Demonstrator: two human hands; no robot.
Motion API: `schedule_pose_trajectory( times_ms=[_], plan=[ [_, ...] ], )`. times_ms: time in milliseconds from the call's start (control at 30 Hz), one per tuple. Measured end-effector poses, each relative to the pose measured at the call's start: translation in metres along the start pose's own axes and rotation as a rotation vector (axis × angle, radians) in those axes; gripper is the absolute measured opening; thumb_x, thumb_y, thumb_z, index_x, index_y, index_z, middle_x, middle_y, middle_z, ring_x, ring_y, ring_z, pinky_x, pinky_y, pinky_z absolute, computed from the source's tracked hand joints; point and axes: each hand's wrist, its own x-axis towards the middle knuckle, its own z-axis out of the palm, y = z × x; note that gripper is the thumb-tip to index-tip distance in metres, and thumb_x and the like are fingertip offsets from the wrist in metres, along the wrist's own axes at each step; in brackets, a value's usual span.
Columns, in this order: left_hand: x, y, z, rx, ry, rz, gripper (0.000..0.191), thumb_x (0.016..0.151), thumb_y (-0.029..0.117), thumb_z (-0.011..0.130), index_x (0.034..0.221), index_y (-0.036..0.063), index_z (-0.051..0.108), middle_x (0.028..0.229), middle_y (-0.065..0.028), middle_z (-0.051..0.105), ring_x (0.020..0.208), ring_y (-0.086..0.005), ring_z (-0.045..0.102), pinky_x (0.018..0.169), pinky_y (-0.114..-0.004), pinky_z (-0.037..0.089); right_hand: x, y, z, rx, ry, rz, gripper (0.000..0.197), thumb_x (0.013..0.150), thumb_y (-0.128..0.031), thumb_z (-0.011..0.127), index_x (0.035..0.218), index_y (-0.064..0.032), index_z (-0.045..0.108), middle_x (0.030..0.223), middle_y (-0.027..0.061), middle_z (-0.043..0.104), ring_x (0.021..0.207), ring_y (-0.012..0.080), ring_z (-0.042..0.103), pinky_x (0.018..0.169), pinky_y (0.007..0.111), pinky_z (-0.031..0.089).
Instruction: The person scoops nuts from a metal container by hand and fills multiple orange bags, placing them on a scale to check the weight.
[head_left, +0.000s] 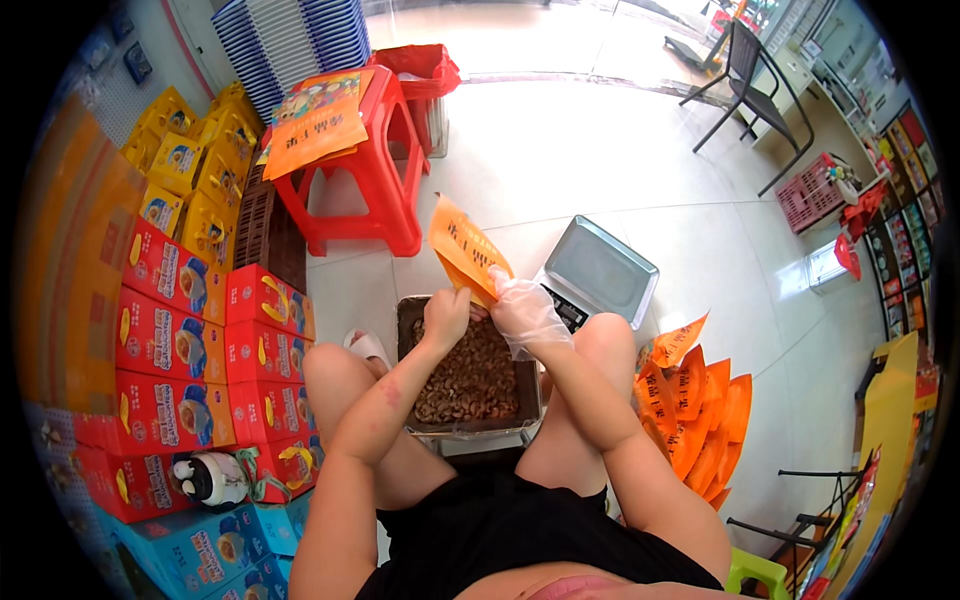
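Both my hands hold an orange printed pouch (466, 238) above a dark rectangular tray (531, 401). My bare left hand (450, 316) grips the pouch's lower left edge. A clear plastic glove covers my right hand (523, 306), which grips the pouch's lower right side. Brown curved nuts, which look like skin-on cashews (469, 375), fill the tray between my knees. Whether the pouch has anything in it cannot be seen. Just beyond my right knee sits a digital scale (600, 270) with a metal platform.
Several orange pouches (694, 420) stand on the floor at my right. Flat pouches (319, 139) lie on a red plastic stool (360, 199), near a red-lined bin (420, 79). Stacked gift boxes (169, 337) and a white-and-black bottle (214, 478) are at my left. A black chair (750, 90) stands far right.
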Motion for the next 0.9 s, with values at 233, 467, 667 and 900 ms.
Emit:
schedule_pose_trajectory(
  times_ms=[233, 467, 667, 900],
  plan=[
    [0.003, 0.025, -0.022, 0.006, 0.128, 0.028, 0.043, 0.09, 0.027, 0.038, 0.074, -0.0039, 0.064, 0.065, -0.0134, 0.067, 0.057, -0.0234, 0.066, 0.057, -0.033, 0.05, 0.005, -0.001, 0.007, -0.015, -0.096, 0.022, 0.036, 0.083, -0.015, 0.052, 0.117, -0.0041, 0.054, 0.084, 0.0191, 0.065, 0.08, 0.0333, 0.064, 0.072, 0.041, 0.05],
    [-0.003, 0.026, -0.02, 0.506, 0.195, 0.177, 0.031, 0.09, 0.027, 0.046, 0.098, 0.001, 0.06, 0.069, -0.0232, 0.061, 0.068, -0.0428, 0.059, 0.06, -0.046, 0.046, -0.007, -0.01, 0.01, -0.056, 0.021, -0.083, 0.042, 0.087, -0.009, 0.045, 0.128, 0.0019, 0.045, 0.079, 0.0216, 0.064, 0.075, 0.0358, 0.065, 0.067, 0.044, 0.05],
    [0.006, 0.021, -0.016, 0.428, 0.187, 0.269, 0.063, 0.087, 0.012, 0.046, 0.145, 0.0106, 0.022, 0.071, -0.0277, 0.059, 0.063, -0.0449, 0.057, 0.059, -0.049, 0.044, -0.018, -0.031, -0.019, 0.303, 0.309, -0.117, 0.028, 0.087, -0.01, 0.054, 0.113, -0.0008, 0.06, 0.092, 0.0185, 0.066, 0.075, 0.0319, 0.065, 0.064, 0.038, 0.052],
    [0.005, 0.023, -0.012, 0.712, 0.108, 0.413, 0.075, 0.081, 0.007, 0.05, 0.148, 0.0205, 0.019, 0.057, -0.0218, 0.054, 0.054, -0.0377, 0.056, 0.053, -0.044, 0.043, -0.011, -0.018, 0.0, 0.54, 0.47, -0.52, 0.015, 0.079, 0.0, 0.057, 0.092, -0.0049, 0.061, 0.093, 0.0115, 0.066, 0.076, 0.03, 0.064, 0.065, 0.034, 0.052]
  ],
)
